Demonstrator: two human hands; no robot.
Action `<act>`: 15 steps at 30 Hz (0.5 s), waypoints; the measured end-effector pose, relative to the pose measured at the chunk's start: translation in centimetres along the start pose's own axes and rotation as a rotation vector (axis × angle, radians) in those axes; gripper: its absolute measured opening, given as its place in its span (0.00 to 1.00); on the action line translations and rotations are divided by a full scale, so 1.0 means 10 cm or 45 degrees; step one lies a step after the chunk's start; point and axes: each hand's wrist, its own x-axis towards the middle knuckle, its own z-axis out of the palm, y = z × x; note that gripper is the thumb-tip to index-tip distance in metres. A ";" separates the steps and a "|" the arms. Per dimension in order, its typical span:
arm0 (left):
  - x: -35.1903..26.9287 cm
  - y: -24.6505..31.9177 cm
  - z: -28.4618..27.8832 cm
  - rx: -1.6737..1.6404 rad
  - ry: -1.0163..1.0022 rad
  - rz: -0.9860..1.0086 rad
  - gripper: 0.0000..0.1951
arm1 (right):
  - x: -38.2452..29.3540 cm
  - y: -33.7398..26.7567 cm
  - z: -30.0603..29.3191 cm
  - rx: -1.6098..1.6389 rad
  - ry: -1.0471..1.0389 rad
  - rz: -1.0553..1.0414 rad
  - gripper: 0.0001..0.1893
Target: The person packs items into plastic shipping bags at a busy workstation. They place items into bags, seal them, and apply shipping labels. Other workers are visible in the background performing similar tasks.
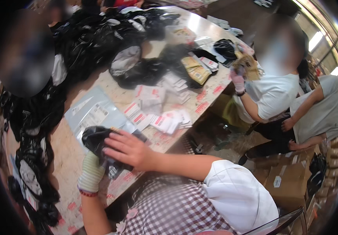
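My left hand, in a striped knit glove with a red bracelet at the wrist, grips a folded black bundle by its near left side. The bundle looks wrapped in clear plastic at its lower end. Across its top lies my bare right hand, fingers extended and the thumb hidden from view. Just beyond both hands, a translucent plastic mailing bag rests flat on the table, bearing printed labels. Red-and-white printed cards are scattered to the right of the bag.
A long heap of black plastic-wrapped goods lines the far and left sides. Beyond the cards lies an open black bag with yellow packets. A co-worker holds something at the right edge; another person stands behind. Cardboard boxes sit on the floor.
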 end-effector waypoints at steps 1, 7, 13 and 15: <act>-0.01 -0.03 -0.02 0.126 -0.010 0.066 0.29 | 0.00 0.02 0.02 0.012 0.034 -0.005 0.27; 0.08 -0.18 0.09 -0.808 0.480 -0.351 0.09 | -0.19 0.06 0.02 0.059 -0.650 -0.079 0.27; 0.01 -0.01 0.17 0.024 0.759 -0.086 0.05 | 0.02 -0.08 0.06 -0.064 -0.808 0.147 0.32; -0.02 0.24 0.13 0.268 0.706 0.048 0.07 | 0.01 -0.15 0.23 -0.009 -0.680 0.390 0.34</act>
